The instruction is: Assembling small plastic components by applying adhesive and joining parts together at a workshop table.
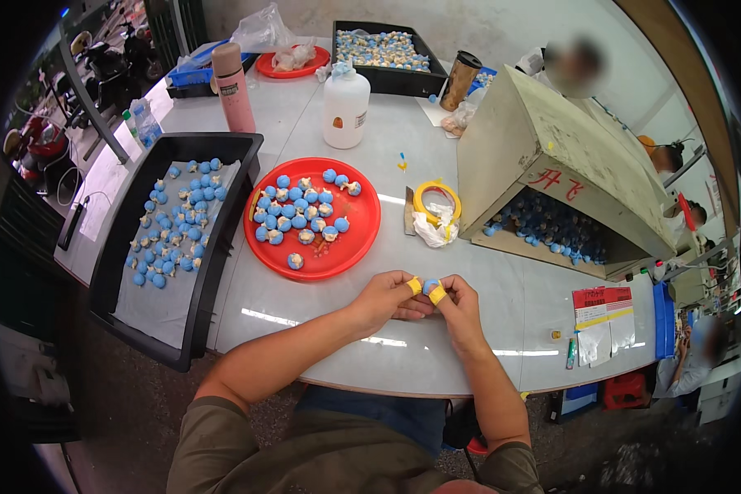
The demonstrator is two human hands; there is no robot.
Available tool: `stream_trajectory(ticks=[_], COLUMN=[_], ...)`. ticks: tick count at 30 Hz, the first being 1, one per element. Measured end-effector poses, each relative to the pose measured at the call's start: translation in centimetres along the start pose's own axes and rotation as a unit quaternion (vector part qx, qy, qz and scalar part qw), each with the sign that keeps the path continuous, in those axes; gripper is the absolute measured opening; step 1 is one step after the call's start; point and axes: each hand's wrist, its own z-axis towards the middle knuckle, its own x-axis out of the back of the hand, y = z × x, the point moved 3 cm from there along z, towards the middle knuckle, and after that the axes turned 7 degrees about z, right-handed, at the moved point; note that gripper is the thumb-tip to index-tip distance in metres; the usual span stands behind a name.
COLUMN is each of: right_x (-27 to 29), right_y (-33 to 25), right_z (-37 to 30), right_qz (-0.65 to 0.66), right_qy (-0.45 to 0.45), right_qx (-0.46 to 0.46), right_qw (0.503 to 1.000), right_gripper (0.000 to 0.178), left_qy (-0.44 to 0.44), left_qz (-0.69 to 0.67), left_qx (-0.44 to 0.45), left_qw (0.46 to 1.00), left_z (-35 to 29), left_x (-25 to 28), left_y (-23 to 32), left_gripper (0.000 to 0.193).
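Note:
My left hand (389, 296) and my right hand (461, 311) meet above the near part of the table, with yellow tape wrapped on a digit of each. Pinched between their fingertips is a small blue ball (430, 285), partly covered by the fingers. Just beyond and to the left lies a round red tray (350, 247). Several similar blue balls with cream-coloured parts (300, 222) rest on it, and one sits apart near its front edge.
At left, a black tray (198, 317) holds more balls on a pale sheet. A beige box (543, 140) full of blue pieces stands right. Yellow tape rolls (421, 198), a white bottle (347, 111), a pink flask (235, 99) and another filled black tray (403, 80) stand beyond.

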Motion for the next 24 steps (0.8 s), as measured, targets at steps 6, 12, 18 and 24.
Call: stream_trajectory(ticks=[6, 12, 18, 24], right_x=[-0.5, -0.5, -0.9, -1.0], right_y=[-0.1, 1.1, 1.7, 1.5], right_z=[-0.4, -0.1, -0.3, -0.6], right_qz=[-0.092, -0.079, -0.089, -0.104], right_qy=[-0.017, 0.001, 0.035, 0.047], right_qx=[0.037, -0.022, 0.061, 0.065], right_qw=[0.995, 0.997, 0.994, 0.991], right_gripper=[0.020, 0.030, 0.028, 0.027], left_qy=[0.021, 0.033, 0.060, 0.064], left_qz=[-0.006, 0.063, 0.045, 0.047], left_qx=[-0.004, -0.054, -0.065, -0.073], left_qw=[1.000, 0.996, 0.995, 0.994], left_z=[0.1, 0.3, 0.4, 0.2], left_x=[0.1, -0.3, -0.5, -0.7], left_y=[-0.5, -0.9, -1.3, -1.3], left_gripper=[0.025, 0.017, 0.015, 0.018])
